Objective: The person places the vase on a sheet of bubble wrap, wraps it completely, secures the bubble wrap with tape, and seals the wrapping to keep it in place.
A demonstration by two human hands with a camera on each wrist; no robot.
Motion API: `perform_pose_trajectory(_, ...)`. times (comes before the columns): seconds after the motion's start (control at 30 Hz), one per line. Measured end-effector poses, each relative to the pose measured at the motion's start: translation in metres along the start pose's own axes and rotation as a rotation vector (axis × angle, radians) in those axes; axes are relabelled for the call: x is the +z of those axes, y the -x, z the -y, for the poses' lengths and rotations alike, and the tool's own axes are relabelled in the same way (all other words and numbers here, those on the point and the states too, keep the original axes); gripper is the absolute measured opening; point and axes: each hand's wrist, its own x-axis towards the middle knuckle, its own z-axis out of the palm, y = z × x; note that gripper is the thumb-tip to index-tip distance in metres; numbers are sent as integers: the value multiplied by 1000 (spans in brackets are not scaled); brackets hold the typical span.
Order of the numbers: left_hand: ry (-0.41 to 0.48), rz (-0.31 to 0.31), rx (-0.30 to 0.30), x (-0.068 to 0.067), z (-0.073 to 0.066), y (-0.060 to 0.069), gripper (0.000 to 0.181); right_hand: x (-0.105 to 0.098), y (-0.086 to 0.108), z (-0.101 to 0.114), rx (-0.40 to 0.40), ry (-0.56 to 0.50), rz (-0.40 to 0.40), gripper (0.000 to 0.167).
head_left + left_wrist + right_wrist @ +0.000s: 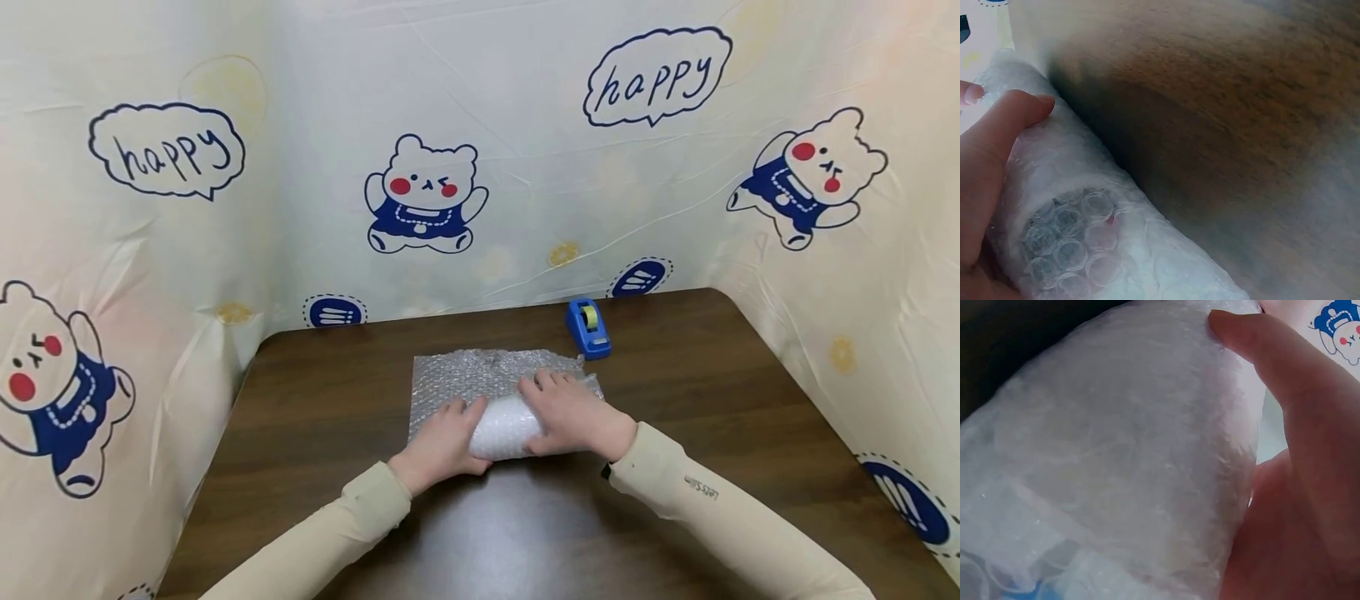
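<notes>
A white cylinder-shaped item (504,429) lies on its side in bubble wrap, and a flat part of the bubble wrap sheet (457,377) spreads out behind it on the table. My left hand (444,440) grips its left end, with the thumb on the near side. At the right end my right hand (576,417) holds the roll, fingers over the top and thumb in front. In the left wrist view, bubbles of the wrap (1072,240) cover a round end with a pale rim. What the item is cannot be told through the layers.
A blue tape dispenser (588,329) with a yellowish roll stands at the back right of the dark wooden table (315,500). Behind and at both sides hangs a pale curtain (525,208) printed with bears and the word "happy".
</notes>
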Motion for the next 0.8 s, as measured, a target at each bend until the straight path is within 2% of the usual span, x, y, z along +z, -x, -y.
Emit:
perform_pose_trajectory(0.33, 105, 61, 17, -7, 7, -9, 78, 8, 8, 2, -47, 142, -103, 78)
perform_pose_trajectory(0.6, 132, 119, -12, -7, 4, -8, 77, 25, 15, 9, -62, 297, -156, 117)
perform_pose_trajectory(0.67, 140, 129, -5, -8, 3, -8, 76, 27, 16, 9, -67, 330, -170, 117)
perform_pose_trajectory(0.8, 163, 144, -19, -10, 3, -9, 76, 27, 12, 5, -77, 332, -149, 103)
